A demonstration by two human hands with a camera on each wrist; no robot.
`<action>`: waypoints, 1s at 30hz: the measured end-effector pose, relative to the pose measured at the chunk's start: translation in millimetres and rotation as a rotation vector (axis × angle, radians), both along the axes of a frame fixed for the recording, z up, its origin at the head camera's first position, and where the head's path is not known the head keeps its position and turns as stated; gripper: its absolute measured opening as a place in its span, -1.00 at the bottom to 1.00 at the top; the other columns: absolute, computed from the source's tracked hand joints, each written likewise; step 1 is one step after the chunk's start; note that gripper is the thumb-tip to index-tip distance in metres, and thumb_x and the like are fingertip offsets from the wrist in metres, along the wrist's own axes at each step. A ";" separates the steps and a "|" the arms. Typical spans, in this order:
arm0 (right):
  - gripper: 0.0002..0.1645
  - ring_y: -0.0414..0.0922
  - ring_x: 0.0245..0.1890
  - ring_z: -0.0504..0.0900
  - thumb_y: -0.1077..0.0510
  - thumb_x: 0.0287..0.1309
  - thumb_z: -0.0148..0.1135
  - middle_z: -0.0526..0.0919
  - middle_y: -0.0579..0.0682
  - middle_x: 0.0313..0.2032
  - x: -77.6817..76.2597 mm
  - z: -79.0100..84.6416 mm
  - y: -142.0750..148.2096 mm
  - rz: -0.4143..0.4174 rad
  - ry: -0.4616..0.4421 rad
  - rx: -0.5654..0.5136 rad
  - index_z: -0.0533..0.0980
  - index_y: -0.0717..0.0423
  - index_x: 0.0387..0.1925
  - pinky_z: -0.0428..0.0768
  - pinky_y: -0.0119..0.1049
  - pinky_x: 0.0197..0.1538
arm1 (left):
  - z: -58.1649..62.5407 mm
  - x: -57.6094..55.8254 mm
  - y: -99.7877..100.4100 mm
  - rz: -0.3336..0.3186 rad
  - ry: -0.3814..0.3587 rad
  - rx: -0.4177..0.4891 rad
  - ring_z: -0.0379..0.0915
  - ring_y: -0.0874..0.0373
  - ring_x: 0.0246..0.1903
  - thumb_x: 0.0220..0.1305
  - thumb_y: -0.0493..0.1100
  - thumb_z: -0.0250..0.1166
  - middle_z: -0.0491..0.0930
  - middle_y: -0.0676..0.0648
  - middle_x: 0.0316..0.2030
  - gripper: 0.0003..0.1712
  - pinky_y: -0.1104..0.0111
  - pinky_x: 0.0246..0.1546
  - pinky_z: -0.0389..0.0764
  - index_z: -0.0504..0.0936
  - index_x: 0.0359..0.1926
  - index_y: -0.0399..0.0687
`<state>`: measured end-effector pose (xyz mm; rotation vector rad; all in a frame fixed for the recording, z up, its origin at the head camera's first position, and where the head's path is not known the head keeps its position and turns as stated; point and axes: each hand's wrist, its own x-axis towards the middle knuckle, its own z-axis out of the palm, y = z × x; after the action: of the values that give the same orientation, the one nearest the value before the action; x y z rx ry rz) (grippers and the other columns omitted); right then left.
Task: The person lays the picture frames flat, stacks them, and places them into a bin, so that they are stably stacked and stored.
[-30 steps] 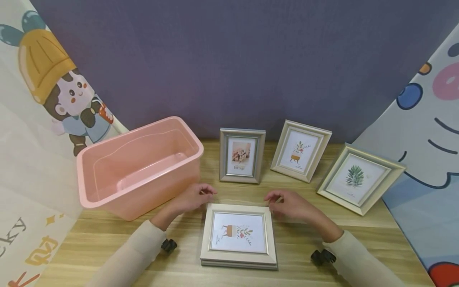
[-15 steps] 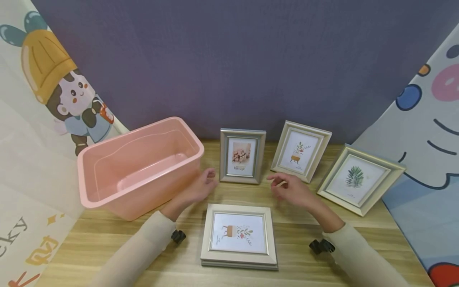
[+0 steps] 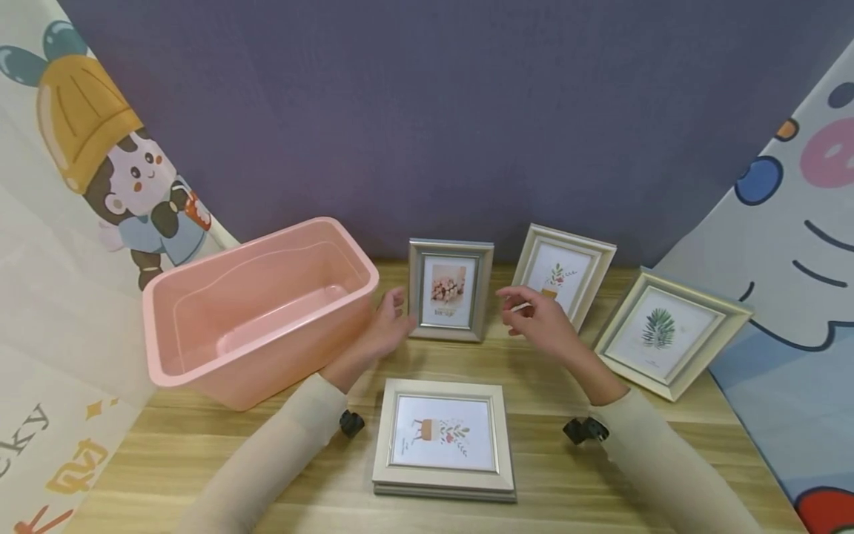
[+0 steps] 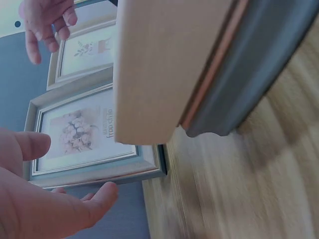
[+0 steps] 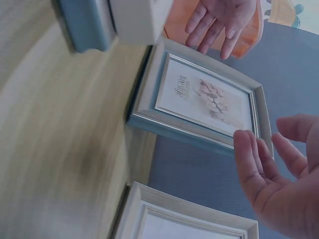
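Observation:
A grey-silver picture frame (image 3: 415,289) with a pink flower photo stands upright at the back of the table. My left hand (image 3: 388,324) is at its lower left side, fingers spread and relaxed, holding nothing. My right hand (image 3: 542,320) hovers to the right of it with loosely bent fingers and nothing in them, overlapping a cream picture frame (image 3: 597,271) behind. In both wrist views the flower picture frame (image 4: 94,172) lies between the two hands. Close to the front edge, a cream picture frame (image 3: 443,480) lies flat on top of another.
A pink plastic bin (image 3: 260,363) stands at the left, close beside my left forearm. On the right a gold-toned picture frame (image 3: 694,363) with a leaf print leans back. A dark blue-grey backdrop (image 3: 427,126) rises behind the wooden table (image 3: 560,475).
Both hands have moved away from the flat stacked frames, forward to the two sides of the upright flower picture frame. The frames and the bin stay where they were.

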<state>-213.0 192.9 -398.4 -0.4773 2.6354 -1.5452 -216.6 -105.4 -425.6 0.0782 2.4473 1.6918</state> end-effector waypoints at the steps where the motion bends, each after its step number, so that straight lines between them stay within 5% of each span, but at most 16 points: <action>1: -0.55 -0.25 -0.30 0.68 0.26 0.37 0.19 0.62 0.27 -0.05 -1.9 1.8 0.1 -0.008 0.012 -0.006 0.49 0.18 0.26 0.78 -0.21 -0.22 | -0.1 -2.0 1.6 0.005 -0.002 0.010 0.10 -0.32 0.48 0.37 -0.18 0.17 0.11 -0.36 0.50 -0.15 -0.13 0.48 0.23 -0.01 0.56 -0.16; 15: -0.49 0.01 -0.02 0.64 0.17 0.40 0.20 0.56 0.18 0.11 -33.4 9.9 -3.2 -0.125 0.050 -0.035 0.46 0.01 0.34 0.66 -0.40 -0.21 | -5.6 -22.3 17.4 0.162 -0.024 0.151 0.25 -0.25 0.41 0.29 -0.37 0.18 0.26 -0.35 0.43 -0.21 -0.04 0.44 0.36 0.10 0.49 -0.11; 24: -0.38 0.19 0.25 0.53 0.11 0.38 0.26 0.50 0.19 0.31 -52.2 10.0 -11.9 -0.163 0.070 -0.099 0.38 -0.04 0.42 0.61 -0.01 0.17 | -6.8 -29.9 21.4 0.204 -0.019 0.178 0.31 -0.28 0.37 0.29 -0.44 0.12 0.32 -0.39 0.38 -0.32 -0.04 0.39 0.43 0.15 0.39 -0.14; 30: -0.31 0.21 0.19 0.60 0.19 0.37 0.26 0.46 0.23 0.35 -61.0 9.9 -21.0 -0.143 0.056 -0.156 0.32 -0.01 0.47 0.73 -0.26 -0.04 | -11.4 -34.8 22.8 0.222 -0.029 0.159 0.38 -0.28 0.32 0.28 -0.43 0.12 0.36 -0.38 0.34 -0.33 -0.04 0.30 0.52 0.14 0.37 -0.10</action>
<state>-274.0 171.9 -388.5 -0.3520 2.6551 -1.8146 -251.4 -82.6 -437.0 -0.2044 2.3715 1.9610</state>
